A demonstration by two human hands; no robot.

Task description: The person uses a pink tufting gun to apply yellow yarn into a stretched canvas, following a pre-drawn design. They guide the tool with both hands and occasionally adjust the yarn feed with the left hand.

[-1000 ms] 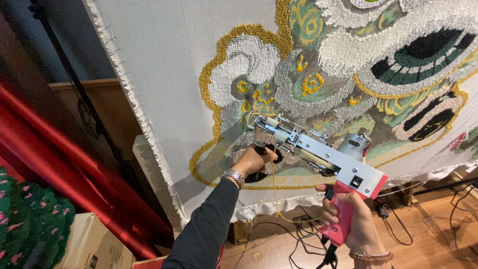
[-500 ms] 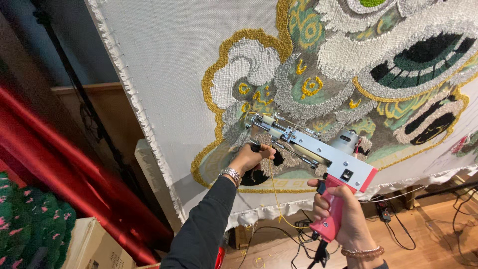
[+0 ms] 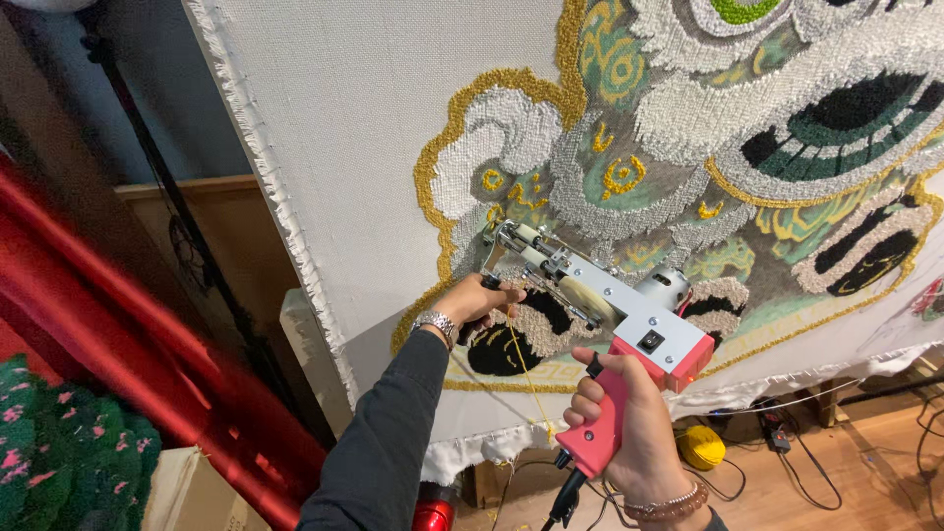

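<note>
Wood floor (image 3: pixel 846 482) w/ yarn ball (image 3: pixel 700 447), cables (image 3: pixel 787 438)

Tufting gun (image 3: pixel 600 305) sits higher on the cloth (image 3: pixel 374 147) than a second ago, nose now just under the white curl (gold outline beside it). Left hand (image 3: pixel 480 300) and right hand (image 3: pixel 619 433) have both risen with it.

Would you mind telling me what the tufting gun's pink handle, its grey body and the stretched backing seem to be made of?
The pink handle, in the right hand, looks like smooth moulded plastic with a dull sheen. The grey body appears to be painted metal, flat plates with screws. The backing seems a coarse woven cloth, with frayed edges.
</note>
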